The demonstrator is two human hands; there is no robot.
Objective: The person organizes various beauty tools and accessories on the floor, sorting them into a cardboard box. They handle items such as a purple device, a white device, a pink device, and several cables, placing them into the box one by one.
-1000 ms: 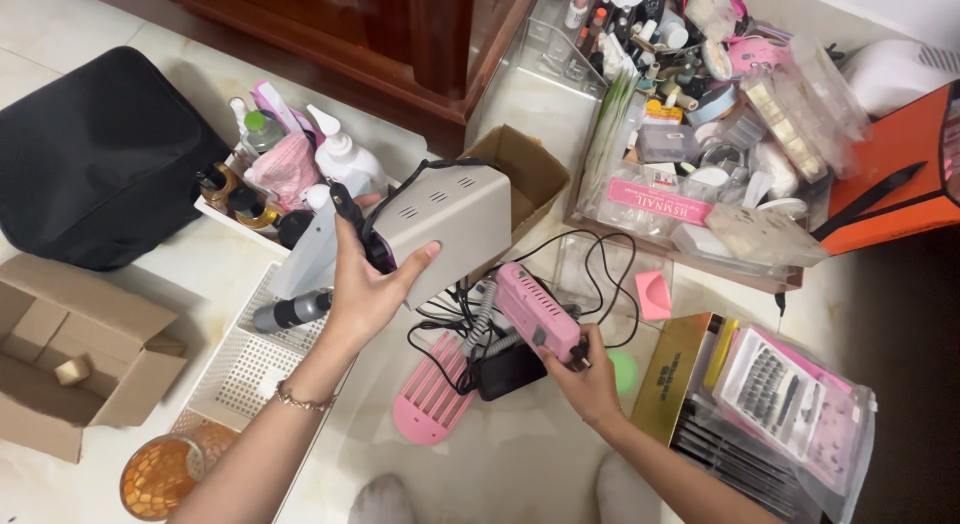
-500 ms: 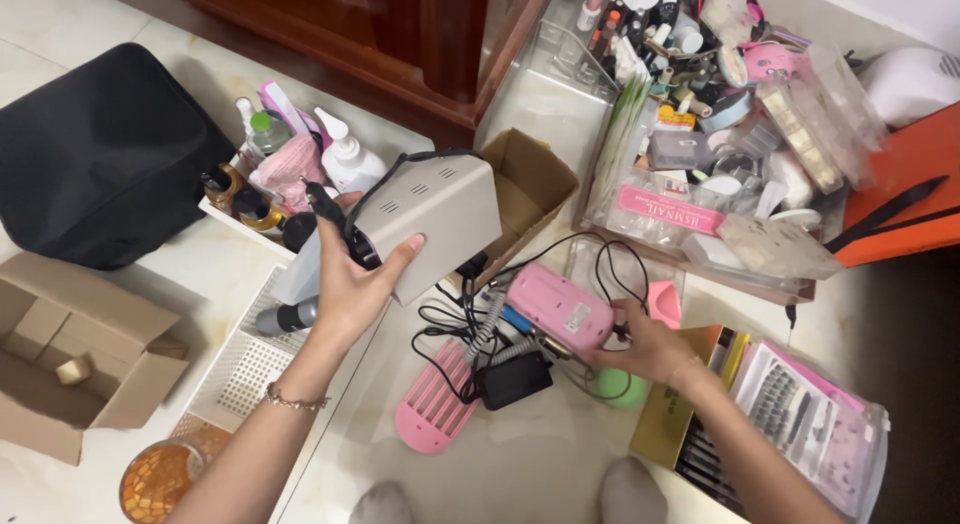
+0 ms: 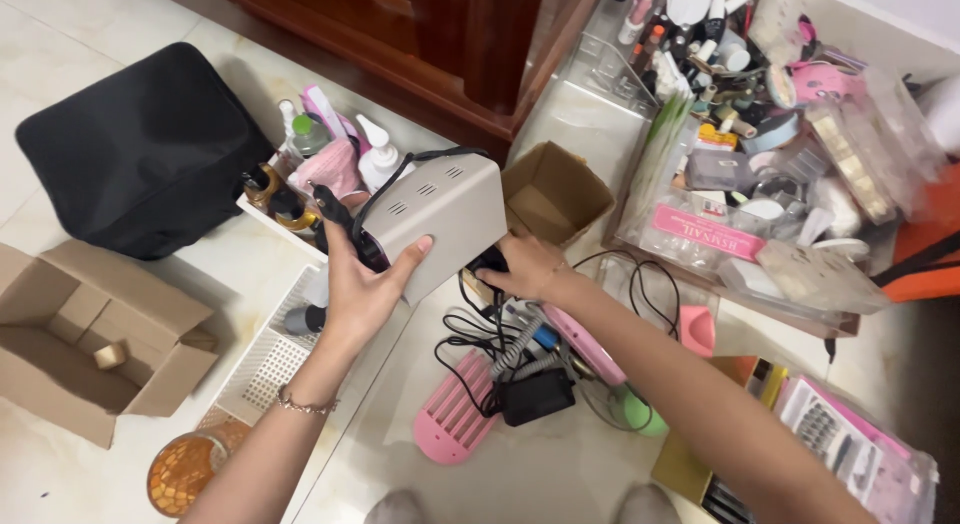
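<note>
Left hand: our left hand is clasped around the near end of a beige box-shaped machine, thumb across its face and fingers underneath, holding it up off the floor and tilted.
Beige machine: we see vent slots on its top face and a black cord looped over its upper edge; it hangs above the white perforated tray and the tangle of cables.
Right hand: our right hand reaches across under the right corner of the machine and is closed on a black plug or cable end; we cannot tell exactly what that piece is.
Cables: a knot of black cables lies on the tile floor below both hands, with a black adapter block and a grey coiled cord in it.
Pink machine: a pink machine lies under our right forearm, partly hidden.
Pink slotted holder: it lies flat just beside the adapter.
Small cardboard box: open, just behind the beige machine.
Bottle tray: a white tray of bottles stands to the left of the machine.
Black bag: it sits well off to the left.
</note>
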